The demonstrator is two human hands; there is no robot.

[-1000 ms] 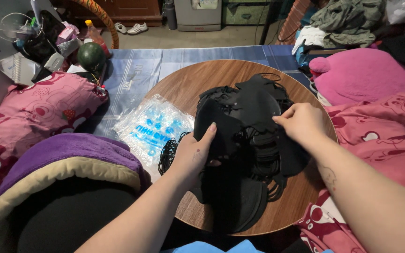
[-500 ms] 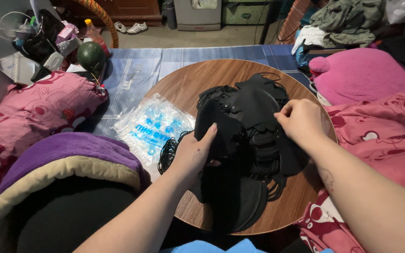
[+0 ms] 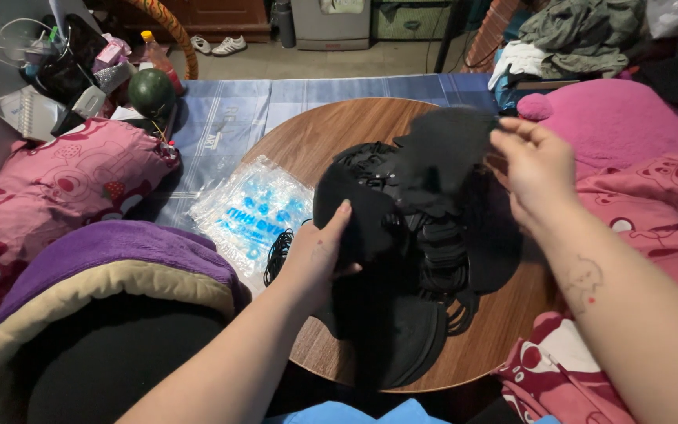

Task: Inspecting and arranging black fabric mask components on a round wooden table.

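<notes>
Round wooden table (image 3: 331, 137), centre frame, holds a stack of black fabric pieces (image 3: 417, 259). Left hand (image 3: 319, 259) grips stack's left edge; right hand (image 3: 539, 169), upper right, pinches one black piece (image 3: 445, 153) up. Risk: loose elastic loops (image 3: 457, 306) snag, dragging stack w/ it.

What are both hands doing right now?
Left hand: gripping the edge of the black mask pile.
Right hand: pinching one black mask, lifted off the pile.

Pile of fabric pieces (image 3: 410, 259) on round table (image 3: 331, 133), plastic bag (image 3: 249, 212) left of it (partly overhanging), melon (image 3: 151, 92) behind.
</notes>
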